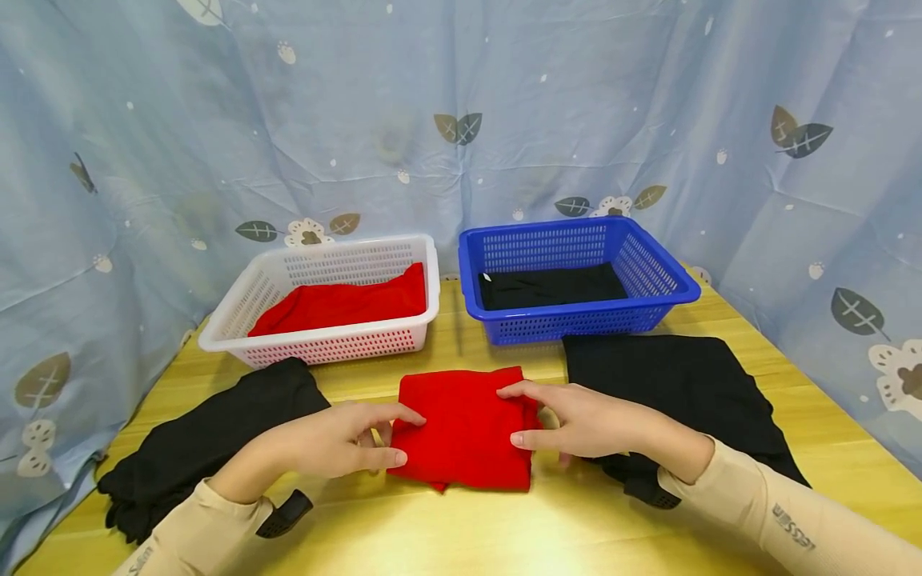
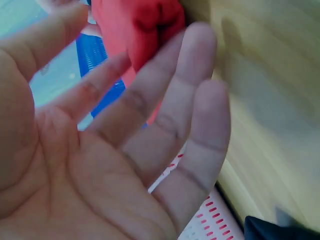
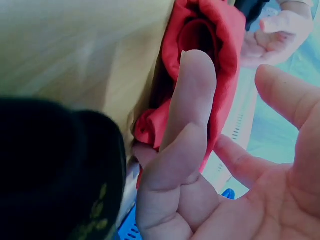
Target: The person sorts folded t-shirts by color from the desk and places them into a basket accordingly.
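Note:
A folded red garment (image 1: 468, 432) lies flat in the middle of the table between both hands. My left hand (image 1: 334, 440) is at its left side, fingers spread and loosely bent, the index fingertip at the cloth's edge. At the opposite side, my right hand (image 1: 587, 420) has its index finger and thumb over the cloth's right edge, and I cannot tell how firmly they touch. Rolled layers of the red garment (image 3: 227, 55) show beside the bent fingers in the right wrist view. The left wrist view shows an uncurled palm near the red cloth (image 2: 145, 30).
A white basket (image 1: 331, 340) holding red cloth (image 1: 346, 304) stands at the back left. Right of it, a blue basket (image 1: 576, 320) holds black cloth (image 1: 555, 286). Black garments lie on the table at left (image 1: 216, 432) and right (image 1: 663, 376). A patterned curtain (image 1: 461, 80) hangs behind.

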### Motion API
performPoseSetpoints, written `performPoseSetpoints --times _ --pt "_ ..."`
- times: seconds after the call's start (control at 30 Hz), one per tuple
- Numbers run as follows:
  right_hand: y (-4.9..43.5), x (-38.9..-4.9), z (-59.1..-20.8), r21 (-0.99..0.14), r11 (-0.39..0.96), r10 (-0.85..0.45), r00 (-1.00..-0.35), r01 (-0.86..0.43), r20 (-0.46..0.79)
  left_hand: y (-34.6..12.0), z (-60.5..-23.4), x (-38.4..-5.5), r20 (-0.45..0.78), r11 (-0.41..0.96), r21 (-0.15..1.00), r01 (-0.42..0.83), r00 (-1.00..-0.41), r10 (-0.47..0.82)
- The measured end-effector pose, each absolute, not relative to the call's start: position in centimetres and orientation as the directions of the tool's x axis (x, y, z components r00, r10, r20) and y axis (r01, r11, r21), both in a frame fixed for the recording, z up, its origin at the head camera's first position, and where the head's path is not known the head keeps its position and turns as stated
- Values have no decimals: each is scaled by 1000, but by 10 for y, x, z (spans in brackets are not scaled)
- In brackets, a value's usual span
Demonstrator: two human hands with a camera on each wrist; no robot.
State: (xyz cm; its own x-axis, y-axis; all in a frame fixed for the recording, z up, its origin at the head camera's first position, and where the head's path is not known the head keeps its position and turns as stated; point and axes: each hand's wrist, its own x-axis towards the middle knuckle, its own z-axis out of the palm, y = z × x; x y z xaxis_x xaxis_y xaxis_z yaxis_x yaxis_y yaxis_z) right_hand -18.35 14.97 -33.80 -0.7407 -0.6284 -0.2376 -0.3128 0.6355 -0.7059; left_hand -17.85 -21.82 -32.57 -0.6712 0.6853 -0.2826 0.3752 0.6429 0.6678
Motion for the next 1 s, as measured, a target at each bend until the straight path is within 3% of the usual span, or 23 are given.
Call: performPoseSetpoints --times 0.13,0.4,0.73,1.0 --pt "152 -184 -334 -693 651 -619 -745 -309 -250 -222 -321 -180 -305 649 686 329 -680 667" --pt "149 -189 -335 -724 639 -612 -742 -260 -273 -218 -331 -187 -223 645 724 245 -802 555" --pt "139 -201 -347 -851 522 -602 -733 -59 -318 -199 -343 -190 -352 596 803 11 -797 490" --pt "133 -204 -358 -867 497 -589 -749 -40 -303 -195 -352 -195 -357 487 871 -60 -758 545"
